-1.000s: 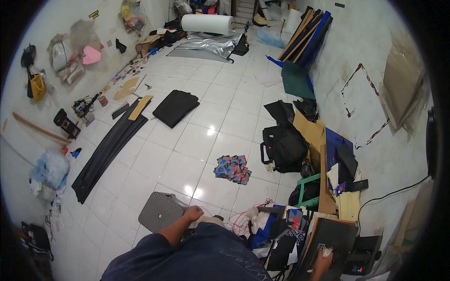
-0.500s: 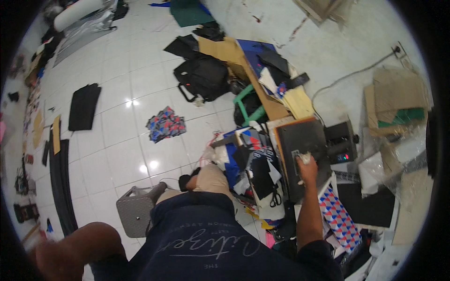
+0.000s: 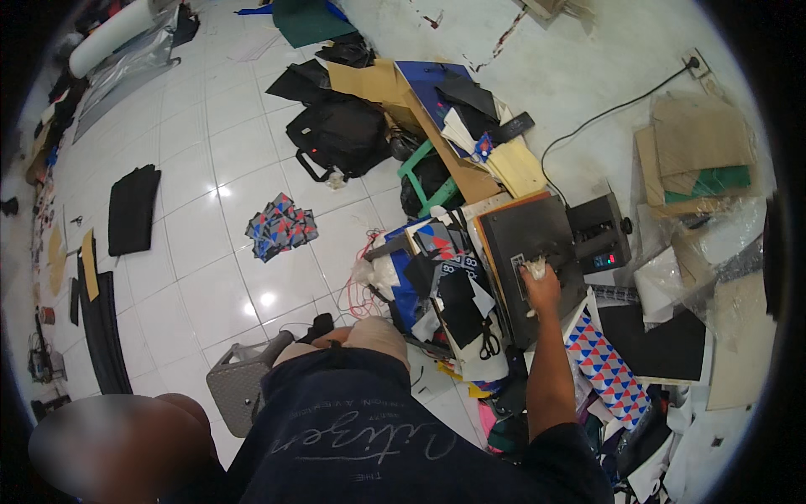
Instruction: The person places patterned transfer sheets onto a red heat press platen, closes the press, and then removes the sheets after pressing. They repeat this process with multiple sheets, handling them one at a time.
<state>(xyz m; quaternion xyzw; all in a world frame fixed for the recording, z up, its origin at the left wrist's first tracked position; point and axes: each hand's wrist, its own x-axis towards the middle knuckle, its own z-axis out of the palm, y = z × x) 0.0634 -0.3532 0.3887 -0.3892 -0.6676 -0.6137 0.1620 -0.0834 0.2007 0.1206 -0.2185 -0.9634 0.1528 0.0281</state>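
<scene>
My right hand (image 3: 540, 284) reaches out over the flat dark plate of a heat press (image 3: 525, 235) on the floor, fingers closed on a small crumpled white cloth (image 3: 532, 268) that it presses against the plate. The press's black control box (image 3: 598, 240) sits just right of the hand. Black scissors (image 3: 489, 339) lie on a heap of fabric and paper scraps (image 3: 449, 286) to the left of my forearm. My left hand is out of sight. My knee in dark shorts (image 3: 369, 336) is bent below the heap.
A low grey stool (image 3: 238, 388) is under me. A triangle-patterned cloth (image 3: 606, 367) lies right of my arm. A black bag (image 3: 336, 134), green stool (image 3: 426, 181), patterned fabric pile (image 3: 281, 225), cardboard stack (image 3: 695, 151) and a wall cable (image 3: 604, 113) surround the press.
The view has swung from the open tiled floor toward the heat press on my right. My right hand has stayed on the press plate, now closer and holding the white cloth.
</scene>
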